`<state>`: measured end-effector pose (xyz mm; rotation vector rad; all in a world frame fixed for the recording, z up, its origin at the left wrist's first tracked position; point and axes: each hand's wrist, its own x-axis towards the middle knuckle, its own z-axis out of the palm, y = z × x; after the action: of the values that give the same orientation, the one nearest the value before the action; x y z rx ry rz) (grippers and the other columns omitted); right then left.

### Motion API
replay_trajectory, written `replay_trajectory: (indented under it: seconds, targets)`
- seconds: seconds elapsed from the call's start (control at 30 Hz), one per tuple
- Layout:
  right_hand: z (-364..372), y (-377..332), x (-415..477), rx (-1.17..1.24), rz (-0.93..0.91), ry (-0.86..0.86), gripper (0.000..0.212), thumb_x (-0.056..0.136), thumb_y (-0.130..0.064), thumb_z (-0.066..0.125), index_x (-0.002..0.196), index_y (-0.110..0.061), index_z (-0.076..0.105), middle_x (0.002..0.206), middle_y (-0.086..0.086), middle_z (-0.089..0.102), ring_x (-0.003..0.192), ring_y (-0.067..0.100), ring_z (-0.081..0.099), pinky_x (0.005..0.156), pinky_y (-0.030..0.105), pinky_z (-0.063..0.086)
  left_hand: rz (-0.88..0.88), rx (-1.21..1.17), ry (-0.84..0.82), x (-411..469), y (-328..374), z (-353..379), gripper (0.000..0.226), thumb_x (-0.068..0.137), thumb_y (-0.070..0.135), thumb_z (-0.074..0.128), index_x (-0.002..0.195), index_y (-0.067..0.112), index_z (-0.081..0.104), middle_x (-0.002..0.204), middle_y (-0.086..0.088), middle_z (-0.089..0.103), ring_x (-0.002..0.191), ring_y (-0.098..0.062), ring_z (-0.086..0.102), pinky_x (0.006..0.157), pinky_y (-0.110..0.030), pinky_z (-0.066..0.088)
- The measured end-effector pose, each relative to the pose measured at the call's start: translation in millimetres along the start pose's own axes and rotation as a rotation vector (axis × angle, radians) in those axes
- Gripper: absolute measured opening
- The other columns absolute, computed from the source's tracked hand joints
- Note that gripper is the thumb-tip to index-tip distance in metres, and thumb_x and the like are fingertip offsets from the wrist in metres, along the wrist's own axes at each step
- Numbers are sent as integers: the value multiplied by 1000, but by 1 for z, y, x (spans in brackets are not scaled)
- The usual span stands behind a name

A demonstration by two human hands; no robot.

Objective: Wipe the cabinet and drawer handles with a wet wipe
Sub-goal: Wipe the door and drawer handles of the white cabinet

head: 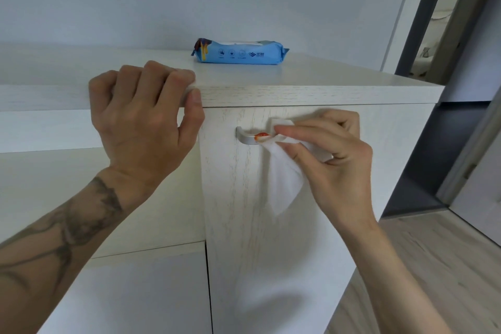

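A white cabinet door (260,252) carries a silver bar handle (246,139) near its top, with a red-orange smear on the bar. My right hand (336,154) pinches a white wet wipe (284,184) around the right part of that handle; the wipe's loose end hangs down below. My left hand (143,119) grips the front edge of the cabinet top (311,81), fingers curled over the top and thumb on the front face. The handle's right end is hidden by the wipe and my fingers.
A blue pack of wet wipes (240,51) lies on the cabinet top by the white wall. Lower white cabinet fronts (130,293) stand to the left. A dark door frame (433,22) and wooden floor (433,252) are at the right.
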<state>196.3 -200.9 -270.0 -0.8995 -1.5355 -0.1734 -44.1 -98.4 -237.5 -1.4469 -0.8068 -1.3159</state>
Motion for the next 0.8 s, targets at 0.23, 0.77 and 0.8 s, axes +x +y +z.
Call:
replay_trajectory:
  seconds: [0.23, 0.77, 0.8]
  targets:
    - [-2, -14, 0, 31, 38, 45, 18, 93, -28, 76, 109, -34, 77, 106, -24, 74, 110, 12, 54, 100, 39, 47, -7, 2, -15, -1, 0, 1, 23, 106, 26, 52, 105, 10, 68, 94, -11, 69, 83, -31, 58, 82, -45, 38]
    - [23, -14, 6, -87, -118, -25, 17, 95, -34, 73, 111, -39, 75, 109, -31, 70, 115, 2, 44, 96, 66, 40, -6, -1, -17, 1, 0, -1, 23, 106, 27, 51, 104, 11, 68, 94, -9, 68, 81, -31, 57, 81, -44, 37]
    - [21, -12, 6, -89, -112, -30, 17, 95, -34, 73, 111, -39, 75, 109, -30, 70, 115, 3, 44, 96, 65, 40, -5, -4, -20, 1, 0, -1, 23, 106, 27, 51, 104, 11, 69, 94, -9, 68, 82, -31, 57, 81, -44, 37]
